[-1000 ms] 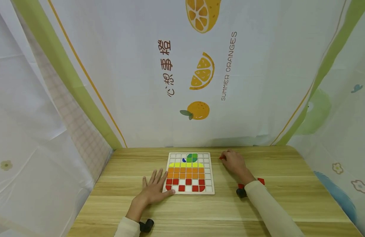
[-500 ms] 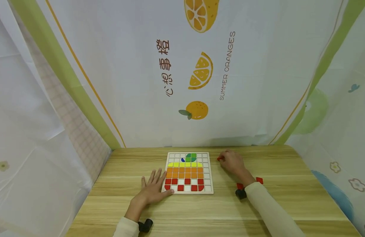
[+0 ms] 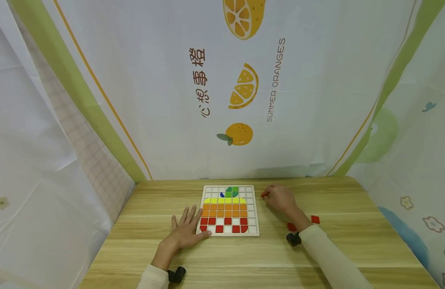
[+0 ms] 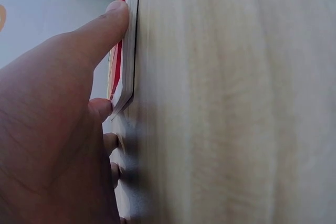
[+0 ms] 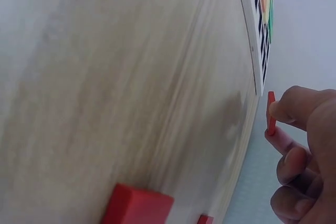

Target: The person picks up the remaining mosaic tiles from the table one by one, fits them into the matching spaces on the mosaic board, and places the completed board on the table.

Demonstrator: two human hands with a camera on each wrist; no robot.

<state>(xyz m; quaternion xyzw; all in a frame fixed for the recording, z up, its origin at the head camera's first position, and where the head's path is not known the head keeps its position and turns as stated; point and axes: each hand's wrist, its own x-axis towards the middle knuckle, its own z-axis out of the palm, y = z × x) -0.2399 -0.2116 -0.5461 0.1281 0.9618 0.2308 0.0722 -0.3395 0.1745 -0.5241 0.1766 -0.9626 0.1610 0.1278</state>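
Note:
A square puzzle board (image 3: 256, 216) with a pale rim lies on the table, its grid partly filled with red, orange, yellow, green and blue tiles. My left hand (image 3: 186, 232) rests at the board's left side with fingers spread, thumb on its near left corner. In the left wrist view the thumb (image 4: 107, 24) touches the board's edge (image 4: 129, 51). To the right of the board, my right hand (image 3: 281, 198) pinches a small red tile (image 5: 271, 114) between thumb and fingertips, held up off the table in the right wrist view. White cells show between red tiles in the lower rows.
Two loose red tiles lie right of the board: one red tile (image 3: 292, 227) by the right wrist, another red tile (image 3: 315, 219) beyond the forearm. A printed curtain (image 3: 164, 100) hangs behind the wooden table (image 3: 229, 261). Black wrist cameras sit under both wrists.
My right hand has moved slightly left toward the board with the red tile, baring more of the loose tiles. The left hand stays in place on the board. The head view has shifted a little.

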